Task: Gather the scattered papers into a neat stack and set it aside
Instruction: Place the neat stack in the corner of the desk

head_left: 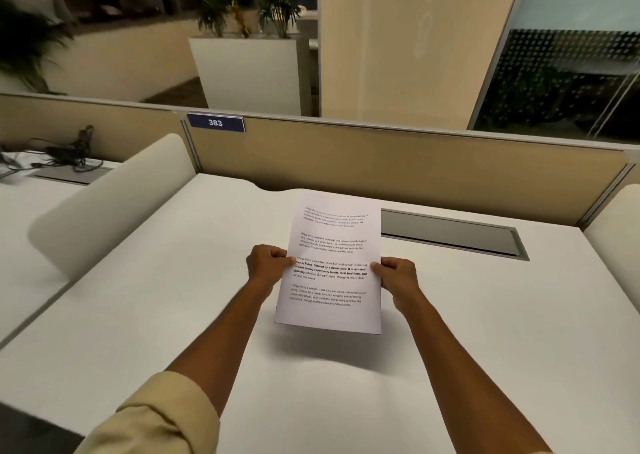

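Observation:
A stack of white printed papers [330,242] is held above the middle of the white desk [173,297], its top sheet showing several paragraphs of black text. My left hand [266,264] grips the stack's left edge, thumb on top. My right hand [394,275] grips its right edge the same way. The near edge of the stack is lifted off the desk and casts a shadow below. How many sheets lie under the top one is hidden. No loose sheets lie elsewhere on the desk.
A grey cable tray lid [450,233] is set into the desk behind the papers. A beige partition [381,162] with a "383" label [215,122] closes the back. Rounded white dividers [110,204] flank the desk. Tangled cables [69,155] lie on the neighbouring desk at left.

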`<action>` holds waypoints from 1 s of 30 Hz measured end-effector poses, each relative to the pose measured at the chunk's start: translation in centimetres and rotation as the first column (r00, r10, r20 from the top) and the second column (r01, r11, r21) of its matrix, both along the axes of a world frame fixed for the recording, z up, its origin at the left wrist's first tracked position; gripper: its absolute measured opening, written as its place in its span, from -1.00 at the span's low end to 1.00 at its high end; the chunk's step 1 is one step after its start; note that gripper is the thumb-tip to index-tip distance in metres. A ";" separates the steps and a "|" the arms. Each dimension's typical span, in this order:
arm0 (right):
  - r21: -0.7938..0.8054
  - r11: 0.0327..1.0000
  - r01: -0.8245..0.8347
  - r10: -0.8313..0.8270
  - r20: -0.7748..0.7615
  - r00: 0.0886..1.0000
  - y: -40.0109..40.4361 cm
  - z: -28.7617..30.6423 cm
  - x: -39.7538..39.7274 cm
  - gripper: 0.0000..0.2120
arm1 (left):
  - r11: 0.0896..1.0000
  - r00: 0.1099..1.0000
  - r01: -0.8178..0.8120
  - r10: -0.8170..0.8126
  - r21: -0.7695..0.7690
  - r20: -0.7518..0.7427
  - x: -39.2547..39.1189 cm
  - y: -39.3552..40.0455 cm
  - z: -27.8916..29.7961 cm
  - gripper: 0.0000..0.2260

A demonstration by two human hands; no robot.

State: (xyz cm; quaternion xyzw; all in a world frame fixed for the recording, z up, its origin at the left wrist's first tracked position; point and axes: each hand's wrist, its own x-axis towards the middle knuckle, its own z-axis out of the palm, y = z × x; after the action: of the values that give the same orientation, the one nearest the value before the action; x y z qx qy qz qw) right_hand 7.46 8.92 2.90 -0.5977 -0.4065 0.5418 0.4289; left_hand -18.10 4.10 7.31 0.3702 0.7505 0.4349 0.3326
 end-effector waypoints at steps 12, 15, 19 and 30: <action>-0.010 0.996 -0.087 0.087 -0.010 0.996 3.8 -0.7 -11.8 -0.89 | 0.998 0.998 -0.062 0.062 -0.019 0.031 -12.1 3.0 -1.1 -0.87; -0.016 0.996 -0.090 0.090 -0.002 0.996 5.0 -1.0 -16.5 -0.92 | 0.997 0.997 -0.069 0.069 -0.026 0.017 -16.8 4.9 -1.5 -0.91; -0.049 0.995 -0.084 0.085 0.016 0.996 7.0 -1.8 -23.5 -0.90 | 0.997 0.998 -0.056 0.057 -0.054 0.001 -23.8 7.9 -2.5 -0.86; -0.094 0.993 -0.067 0.077 0.106 0.991 13.0 -2.0 -38.3 -0.82 | 0.991 0.996 -0.072 0.064 -0.113 -0.070 -38.2 14.9 -3.7 -0.76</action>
State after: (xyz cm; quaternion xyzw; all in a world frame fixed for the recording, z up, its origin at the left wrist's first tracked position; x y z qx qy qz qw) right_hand -30.89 21.93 0.89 -0.6302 -0.4258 0.5410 0.3589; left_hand -56.30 19.03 3.63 0.3387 0.7970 0.3895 0.3135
